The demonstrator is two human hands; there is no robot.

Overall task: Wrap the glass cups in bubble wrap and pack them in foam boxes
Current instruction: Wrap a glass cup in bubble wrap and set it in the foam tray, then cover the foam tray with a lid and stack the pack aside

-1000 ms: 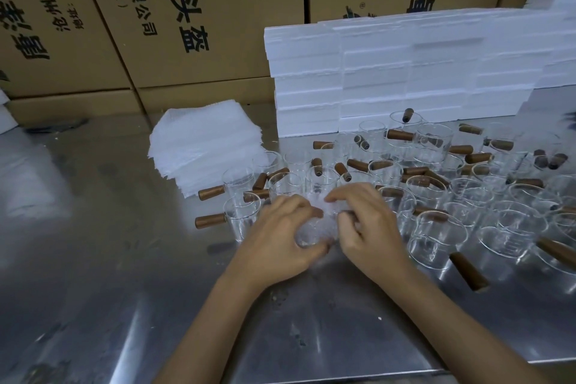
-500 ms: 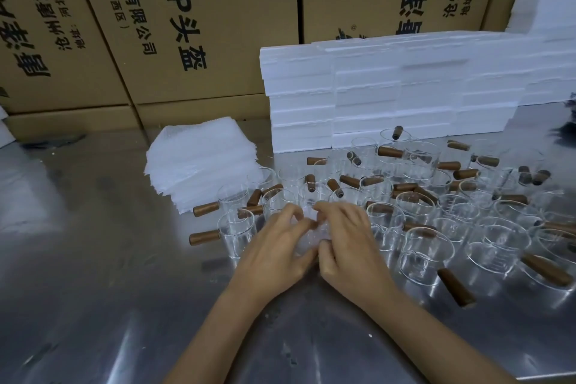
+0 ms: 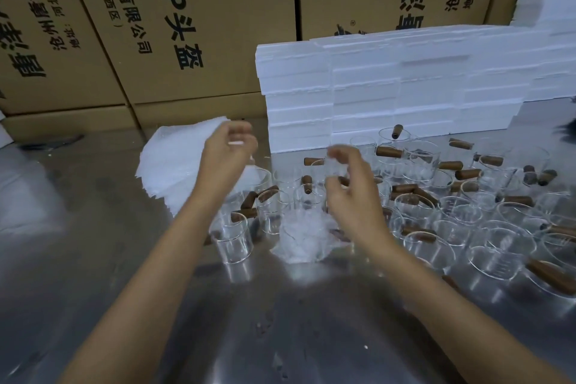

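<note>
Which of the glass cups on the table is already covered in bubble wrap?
The wrapped cup at the front of the cluster, below both raised hands; every other cup is bare glass.

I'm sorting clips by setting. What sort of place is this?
Probably a warehouse packing station: tall printed brown cardboard cartons behind a steel table, stacked white foam boxes, and dozens of clear glass cups with brown wooden handles.

Foam boxes (image 3: 367, 93) behind glass cups (image 3: 452, 215)

Shiny steel table (image 3: 93, 259) before stacked printed cardboard cartons (image 3: 193, 25).
</note>
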